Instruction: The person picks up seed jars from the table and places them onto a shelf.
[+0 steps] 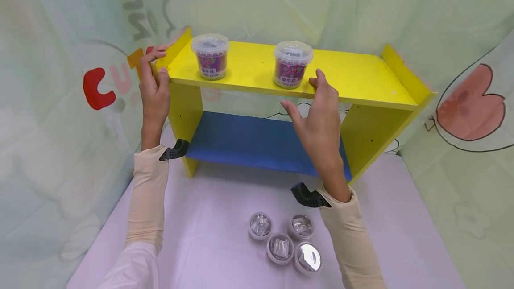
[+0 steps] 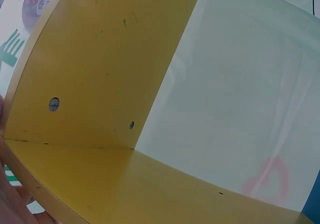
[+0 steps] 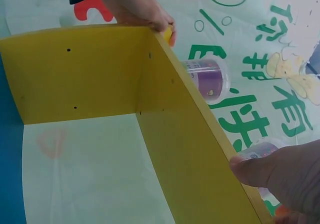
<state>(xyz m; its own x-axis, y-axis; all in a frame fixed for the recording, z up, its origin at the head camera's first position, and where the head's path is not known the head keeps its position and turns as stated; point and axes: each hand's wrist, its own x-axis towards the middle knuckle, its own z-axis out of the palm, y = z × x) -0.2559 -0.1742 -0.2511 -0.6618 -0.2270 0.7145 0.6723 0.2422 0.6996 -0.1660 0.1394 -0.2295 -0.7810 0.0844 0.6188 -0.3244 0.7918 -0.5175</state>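
Observation:
A yellow-and-blue shelf stands on the table. On its yellow top sit two clear-lidded plastic cups with purple labels, a left cup and a right cup. My left hand grips the shelf's upper left corner, fingers over the raised yellow end; the left wrist view mostly shows the shelf's underside. Just right of the right cup, my right hand is at the front edge, thumb apart from the fingers. In the right wrist view its thumb overlaps the edge near that cup; contact with the cup cannot be told.
Several more lidded cups stand grouped on the white table, in front of the shelf. A printed pale green cloth hangs behind and on both sides. Dark cables run behind the shelf.

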